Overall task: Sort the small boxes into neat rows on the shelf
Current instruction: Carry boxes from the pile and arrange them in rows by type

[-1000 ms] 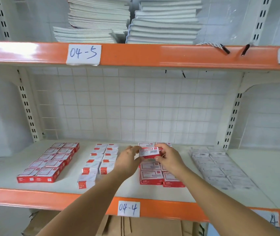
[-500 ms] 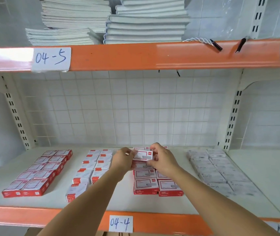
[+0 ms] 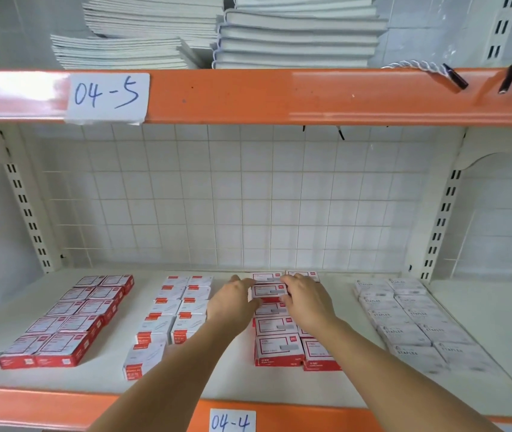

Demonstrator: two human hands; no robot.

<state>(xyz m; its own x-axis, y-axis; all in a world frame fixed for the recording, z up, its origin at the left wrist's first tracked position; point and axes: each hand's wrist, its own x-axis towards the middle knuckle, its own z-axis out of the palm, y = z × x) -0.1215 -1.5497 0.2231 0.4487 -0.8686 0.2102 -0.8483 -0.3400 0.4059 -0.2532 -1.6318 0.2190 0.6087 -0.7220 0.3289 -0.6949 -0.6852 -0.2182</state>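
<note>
Head view: a steel rack with glossy orange beams fills the frame, its matte off-white shelf point(image 3: 482, 353) backed by a white wire grid point(image 3: 217, 198). On the tier above lie stacks of thin white-edged booklets point(image 3: 211, 32), flat and slightly fanned. Paper tags read 04-5 point(image 3: 106, 96) on the upper beam and 04-4 point(image 3: 232, 421) on the front edge. Four blocks of small rectangular cardboard boxes sit in paired rows running from front edge to back: red-sided boxes point(image 3: 71, 319) toward the left end, white boxes with red corners point(image 3: 173, 313) next, red-and-white boxes point(image 3: 275, 328) in the middle, and pale grey staple boxes point(image 3: 410, 322) toward the right end. The left hand point(image 3: 233, 304) and right hand point(image 3: 307, 302) flank one small box point(image 3: 268, 290) in the middle block, near the back edge, in line with its row. Fingers of each hand lie close together and lightly bent against its short ends; whether the box rests flat or is lifted cannot be told.
</note>
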